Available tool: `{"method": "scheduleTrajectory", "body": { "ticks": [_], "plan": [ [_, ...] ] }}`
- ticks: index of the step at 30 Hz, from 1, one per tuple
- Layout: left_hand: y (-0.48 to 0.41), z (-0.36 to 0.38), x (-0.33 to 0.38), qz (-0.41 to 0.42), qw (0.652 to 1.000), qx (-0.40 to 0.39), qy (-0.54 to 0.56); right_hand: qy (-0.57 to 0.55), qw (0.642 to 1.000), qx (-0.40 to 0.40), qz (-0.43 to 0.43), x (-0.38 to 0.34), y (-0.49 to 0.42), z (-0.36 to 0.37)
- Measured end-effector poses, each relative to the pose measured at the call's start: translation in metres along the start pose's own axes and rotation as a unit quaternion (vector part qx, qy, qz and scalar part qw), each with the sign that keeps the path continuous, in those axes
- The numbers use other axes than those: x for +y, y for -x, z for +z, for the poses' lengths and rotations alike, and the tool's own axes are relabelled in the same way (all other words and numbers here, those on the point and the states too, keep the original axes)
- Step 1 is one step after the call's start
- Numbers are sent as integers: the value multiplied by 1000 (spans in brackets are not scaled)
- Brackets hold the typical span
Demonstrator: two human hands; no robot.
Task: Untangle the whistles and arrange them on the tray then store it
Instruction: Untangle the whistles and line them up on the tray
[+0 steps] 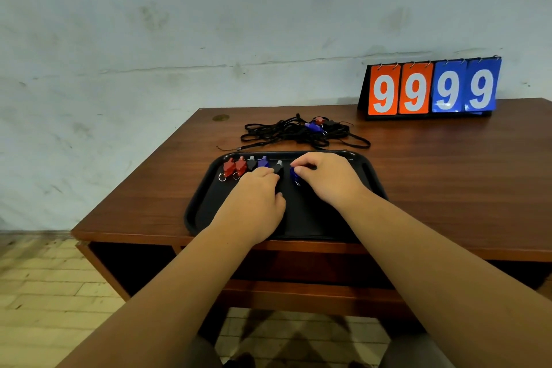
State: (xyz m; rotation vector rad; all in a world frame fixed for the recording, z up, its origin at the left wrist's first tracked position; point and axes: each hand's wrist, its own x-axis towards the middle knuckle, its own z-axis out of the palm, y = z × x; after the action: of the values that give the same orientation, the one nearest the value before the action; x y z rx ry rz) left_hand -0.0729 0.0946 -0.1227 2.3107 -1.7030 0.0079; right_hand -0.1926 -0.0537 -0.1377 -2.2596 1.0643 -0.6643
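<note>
A black tray (370,172) lies on the wooden table in front of me. Along its far edge stand two red whistles (229,166), a black whistle (251,162) and a blue whistle (263,161) in a row. My left hand (254,197) rests on the tray with its fingers on another black whistle (279,166). My right hand (325,178) pinches a blue whistle (294,175) just right of it, low over the tray. Behind the tray lies a tangle of black lanyards (292,131) with a blue whistle (313,127) and a red whistle (319,120) in it.
A flip scoreboard (433,88) reading 9999 stands at the table's back right, near the wall. The table's front edge (134,236) runs just below the tray, with an open shelf underneath. Tiled floor lies to the left.
</note>
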Motion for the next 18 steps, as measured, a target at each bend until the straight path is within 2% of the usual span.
{"method": "scheduleTrajectory", "body": {
  "ticks": [5, 9, 14, 18],
  "plan": [
    [-4, -1, 0, 16, 1000, -7, -13, -29, 999, 13, 16, 5, -3, 3],
    [-5, 1, -2, 32, 999, -8, -34, 3, 1000, 17, 10, 3, -6, 4],
    [-5, 8, -8, 30, 999, 12, 16, 30, 999, 15, -5, -1, -8, 4],
    [-4, 8, -8, 35, 999, -2, 15, 45, 999, 13, -16, -2, -5, 2]
  ]
}}
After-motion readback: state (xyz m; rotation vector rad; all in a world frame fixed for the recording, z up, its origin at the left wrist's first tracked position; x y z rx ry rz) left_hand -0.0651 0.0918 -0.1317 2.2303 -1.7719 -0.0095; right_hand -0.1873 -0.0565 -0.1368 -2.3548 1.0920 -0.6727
